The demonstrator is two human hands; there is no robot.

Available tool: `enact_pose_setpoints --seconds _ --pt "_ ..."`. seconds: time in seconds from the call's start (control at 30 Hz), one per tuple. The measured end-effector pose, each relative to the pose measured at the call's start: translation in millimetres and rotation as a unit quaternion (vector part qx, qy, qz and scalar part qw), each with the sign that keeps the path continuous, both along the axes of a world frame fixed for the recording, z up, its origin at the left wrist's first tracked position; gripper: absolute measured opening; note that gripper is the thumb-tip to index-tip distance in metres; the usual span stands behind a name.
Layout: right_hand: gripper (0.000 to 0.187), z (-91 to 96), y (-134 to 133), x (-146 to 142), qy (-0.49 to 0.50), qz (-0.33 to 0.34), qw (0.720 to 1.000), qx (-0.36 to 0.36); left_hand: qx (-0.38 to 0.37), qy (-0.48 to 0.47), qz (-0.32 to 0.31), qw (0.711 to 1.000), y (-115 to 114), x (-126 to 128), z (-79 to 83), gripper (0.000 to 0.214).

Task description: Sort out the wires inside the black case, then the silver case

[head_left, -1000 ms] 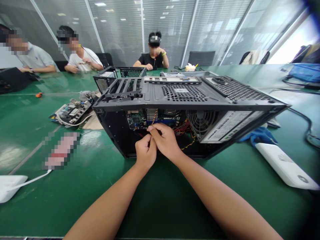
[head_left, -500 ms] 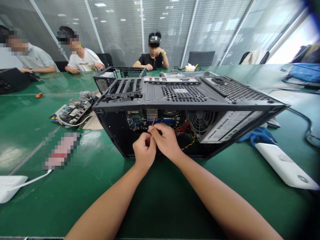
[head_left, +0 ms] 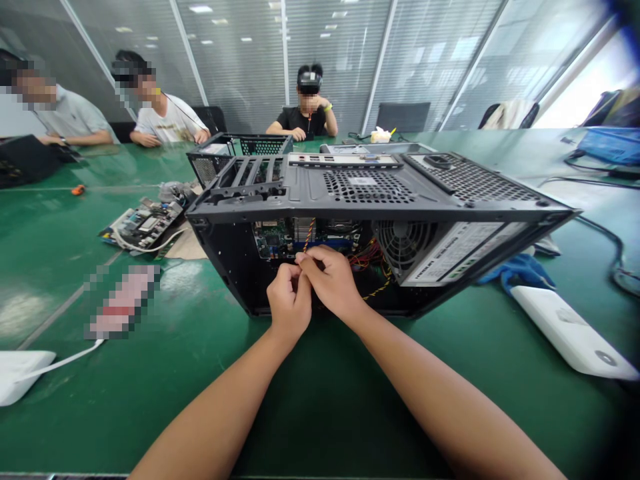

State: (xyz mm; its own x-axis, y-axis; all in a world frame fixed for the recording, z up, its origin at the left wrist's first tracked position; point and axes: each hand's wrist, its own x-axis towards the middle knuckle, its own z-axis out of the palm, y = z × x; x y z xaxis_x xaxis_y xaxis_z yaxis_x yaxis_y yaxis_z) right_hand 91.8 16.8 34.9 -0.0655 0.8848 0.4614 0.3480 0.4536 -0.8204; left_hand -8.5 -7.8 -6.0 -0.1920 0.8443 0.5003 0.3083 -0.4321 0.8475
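A black computer case lies across the green table with its open side towards me. Inside show a motherboard, a power supply with a fan grille, and bundled wires. At the opening, my left hand and my right hand meet, fingertips pinched together. A twisted orange-and-black cable runs down from the motherboard area into the pinch of both hands. Its end is hidden by my fingers.
Loose circuit boards lie left of the case, beyond a blurred pink phone on a white cable. To the right are a white power bank and a blue cloth. Another case frame stands behind; several people sit across the table.
Both hands stay in nearly the same place on the cable. My left hand's fingers have shifted very slightly; the case has not moved.
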Motion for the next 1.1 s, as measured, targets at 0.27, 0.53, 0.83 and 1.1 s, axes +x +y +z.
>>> enact_pose_setpoints --seconds 0.27,0.53,0.83,1.1 --pt "0.031 -1.7 0.6 -0.7 0.025 0.001 1.000 -0.016 0.007 0.038 -0.004 0.999 0.7 -0.3 -0.7 0.024" --pt "0.028 -2.0 0.9 -0.3 0.050 0.005 0.998 -0.031 0.008 0.053 -0.015 0.998 0.8 0.6 3.1 0.030" --pt "0.027 -0.9 1.1 1.7 0.043 0.000 0.999 -0.017 -0.004 0.020 -0.028 0.999 0.7 0.9 2.4 0.019" --pt "0.030 -1.2 1.3 1.9 0.050 -0.004 0.999 -0.021 -0.019 0.006 -0.051 0.998 0.2 1.7 3.5 0.028"
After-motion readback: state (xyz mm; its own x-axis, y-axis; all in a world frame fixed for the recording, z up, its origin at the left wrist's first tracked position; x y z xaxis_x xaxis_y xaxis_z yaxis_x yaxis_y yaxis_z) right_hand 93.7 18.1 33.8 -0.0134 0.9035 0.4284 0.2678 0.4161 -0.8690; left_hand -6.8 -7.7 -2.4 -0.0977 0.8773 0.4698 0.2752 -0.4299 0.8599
